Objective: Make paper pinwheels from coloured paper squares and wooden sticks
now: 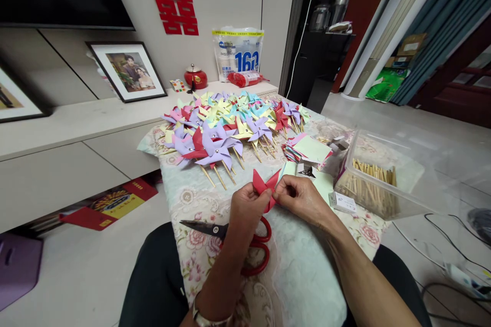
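My left hand (245, 207) and my right hand (301, 199) both pinch a folded red paper piece (264, 186) above the cloth-covered table (192, 199). Its pointed flaps stick up between my fingers. Red-handled scissors (253, 245) lie shut on the cloth just under my left wrist. Beyond my hands lies a large pile of finished paper pinwheels (230, 125) on wooden sticks, in purple, yellow, red, pink and blue.
A clear plastic box (378, 184) of wooden sticks stands at the right. A stack of coloured paper squares (309, 149) lies behind my right hand, a small white box (342, 202) beside it. A low cabinet (76, 127) with framed photos runs along the left.
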Demonstrator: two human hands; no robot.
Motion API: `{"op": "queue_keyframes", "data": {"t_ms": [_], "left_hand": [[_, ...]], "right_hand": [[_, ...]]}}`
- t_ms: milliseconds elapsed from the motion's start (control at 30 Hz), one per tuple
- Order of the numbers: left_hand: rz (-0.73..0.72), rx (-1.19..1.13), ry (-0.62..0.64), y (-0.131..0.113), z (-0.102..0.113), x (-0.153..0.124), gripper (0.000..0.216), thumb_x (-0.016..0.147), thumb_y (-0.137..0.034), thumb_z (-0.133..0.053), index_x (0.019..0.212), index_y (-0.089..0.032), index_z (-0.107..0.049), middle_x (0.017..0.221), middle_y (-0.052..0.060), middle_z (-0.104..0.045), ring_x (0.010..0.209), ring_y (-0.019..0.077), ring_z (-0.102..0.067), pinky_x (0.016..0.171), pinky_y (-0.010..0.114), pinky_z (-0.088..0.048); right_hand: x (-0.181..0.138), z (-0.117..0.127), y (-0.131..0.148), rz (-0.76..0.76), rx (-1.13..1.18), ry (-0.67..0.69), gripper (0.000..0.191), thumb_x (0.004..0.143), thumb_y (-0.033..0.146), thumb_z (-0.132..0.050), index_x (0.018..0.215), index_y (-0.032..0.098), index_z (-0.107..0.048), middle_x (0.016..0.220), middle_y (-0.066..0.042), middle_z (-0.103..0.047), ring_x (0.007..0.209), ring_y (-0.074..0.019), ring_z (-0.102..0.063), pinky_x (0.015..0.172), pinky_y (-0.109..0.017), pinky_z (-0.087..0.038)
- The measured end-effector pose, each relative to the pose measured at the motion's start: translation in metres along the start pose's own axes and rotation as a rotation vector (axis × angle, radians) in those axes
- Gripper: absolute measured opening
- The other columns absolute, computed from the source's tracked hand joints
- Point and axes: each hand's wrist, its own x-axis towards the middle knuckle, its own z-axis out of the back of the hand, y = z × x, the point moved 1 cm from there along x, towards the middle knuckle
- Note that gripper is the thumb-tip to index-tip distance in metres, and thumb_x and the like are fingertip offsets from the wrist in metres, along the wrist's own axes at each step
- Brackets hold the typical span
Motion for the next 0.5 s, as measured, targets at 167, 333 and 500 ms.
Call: {"op": "queue_keyframes", "data": {"t_ms": [167,333,500], "left_hand": [[0.008,0.024,0.007,-0.0005,0.0004,-0.0001,0.016,0.059,-0.025,-0.079,0.069,-0.014,-0.072,0.064,0.003,-0.073,0.057,0.0135,-0.063,0.057,0.022,-0.048],[0.016,0.025,-0.002,0.0002,0.0002,0.0008,0.017,0.058,-0.025,-0.080,0.068,-0.014,-0.072,0.062,0.003,-0.072,0.054,0.0128,-0.061,0.055,0.021,-0.046],[0.024,0.010,0.010,-0.0010,-0.0002,-0.0002,0.017,0.058,-0.025,-0.079,0.067,-0.014,-0.071,0.062,0.003,-0.072,0.055,0.0123,-0.061,0.056,0.021,-0.047]], "right_hand": [[0.0004,0.0001,-0.0015,-0.001,0.000,0.001,0.014,0.076,0.022,-0.063,0.064,0.018,-0.058,0.056,0.005,-0.050,0.052,-0.0096,-0.041,0.049,-0.022,-0.030],[0.0002,0.0006,-0.0012,-0.008,0.003,0.000,0.014,0.076,0.023,-0.063,0.064,0.018,-0.058,0.056,0.005,-0.050,0.052,-0.0097,-0.041,0.049,-0.022,-0.030],[0.0002,0.0012,-0.0008,-0.014,0.010,0.013,0.014,0.077,0.025,-0.062,0.066,0.017,-0.059,0.057,0.005,-0.050,0.053,-0.0096,-0.041,0.049,-0.022,-0.031]]}}
